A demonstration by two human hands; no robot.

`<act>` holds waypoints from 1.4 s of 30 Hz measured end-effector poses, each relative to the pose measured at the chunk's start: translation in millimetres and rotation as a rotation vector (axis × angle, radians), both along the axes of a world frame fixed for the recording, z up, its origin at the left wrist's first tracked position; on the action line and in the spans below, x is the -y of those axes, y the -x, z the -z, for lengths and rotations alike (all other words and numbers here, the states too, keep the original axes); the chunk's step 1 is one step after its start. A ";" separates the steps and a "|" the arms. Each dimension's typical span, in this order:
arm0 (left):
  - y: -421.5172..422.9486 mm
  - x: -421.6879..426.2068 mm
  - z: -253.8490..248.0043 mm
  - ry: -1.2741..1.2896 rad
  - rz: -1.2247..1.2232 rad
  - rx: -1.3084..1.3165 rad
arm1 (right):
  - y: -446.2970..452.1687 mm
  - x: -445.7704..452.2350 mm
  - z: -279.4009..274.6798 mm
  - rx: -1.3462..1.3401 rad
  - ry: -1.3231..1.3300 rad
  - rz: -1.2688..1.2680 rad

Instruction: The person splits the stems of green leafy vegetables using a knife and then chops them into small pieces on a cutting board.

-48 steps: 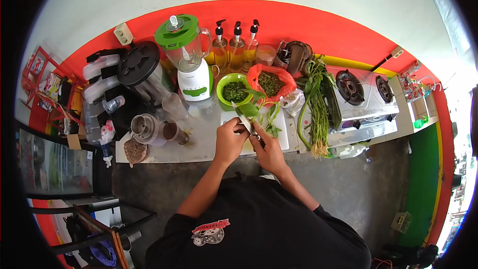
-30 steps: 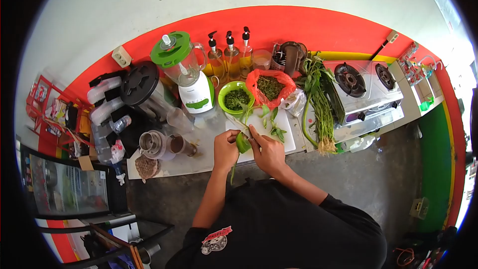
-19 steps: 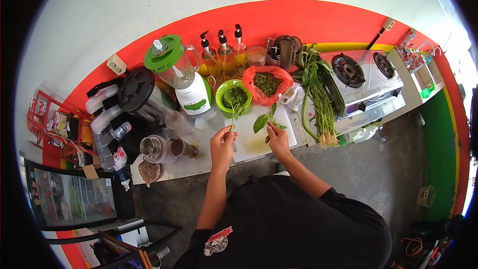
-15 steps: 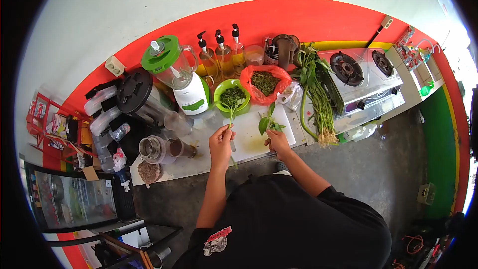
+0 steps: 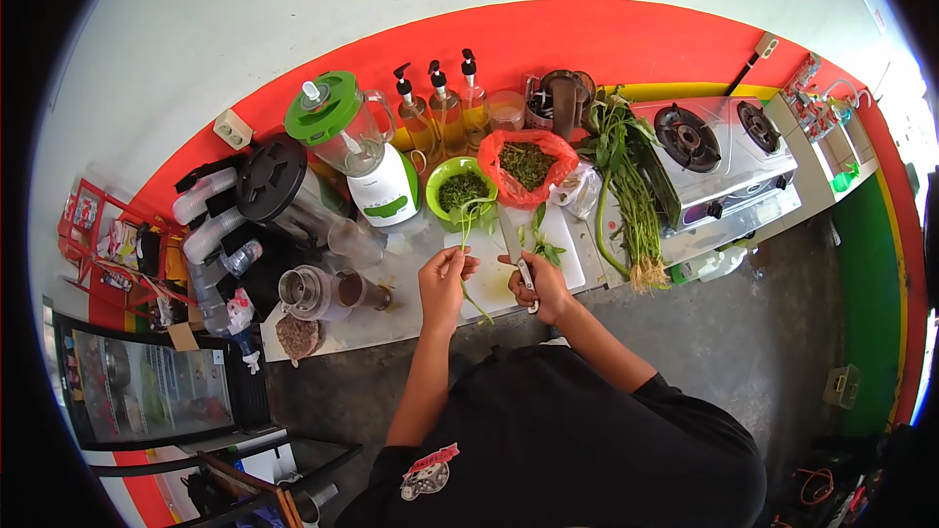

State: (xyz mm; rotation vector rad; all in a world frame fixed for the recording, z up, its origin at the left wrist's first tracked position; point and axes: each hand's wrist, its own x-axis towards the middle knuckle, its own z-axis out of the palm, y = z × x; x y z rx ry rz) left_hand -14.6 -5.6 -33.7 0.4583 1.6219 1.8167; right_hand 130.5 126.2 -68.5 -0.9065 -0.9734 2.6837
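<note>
Part worked, part waiting

Well left of the left hand, a cup (image 5: 356, 288) is showing brown contents. Left hand (image 5: 443, 286) is pinching a green stem (image 5: 477, 305), apparently mostly stripped. Beyond it, a lime bowl (image 5: 434, 199) is holding finely cut-looking greens (image 5: 454, 190), likely finished. Beyond and between both hands, a red plastic bag (image 5: 496, 172) is holding duller greens (image 5: 528, 164). Right hand (image 5: 541, 286) is gripping a knife (image 5: 526, 274). Just past it, a leafy sprig (image 5: 548, 252) is lying on the cutting board (image 5: 565, 232), seemingly untrimmed. Farther right, a rooted bundle (image 5: 638, 230) is lying whole.
</note>
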 end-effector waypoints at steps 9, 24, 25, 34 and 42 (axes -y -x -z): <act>-2.6 8.3 -0.8 0.013 0.005 -0.057 | 4.5 15.4 -30.1 -0.048 -0.183 -0.003; -19.1 4.0 -11.8 0.109 0.030 -0.337 | 19.1 38.3 -45.6 -0.015 -0.972 0.018; -19.3 3.7 -10.0 0.076 0.015 -0.350 | 19.4 40.4 -46.7 -0.011 -1.029 0.063; -9.9 9.3 10.6 0.059 -0.033 -0.268 | 27.9 23.6 -23.3 0.235 -1.204 0.261; -0.2 13.4 -0.9 -0.021 -0.021 -0.128 | 16.4 -4.0 57.3 0.346 -0.378 0.223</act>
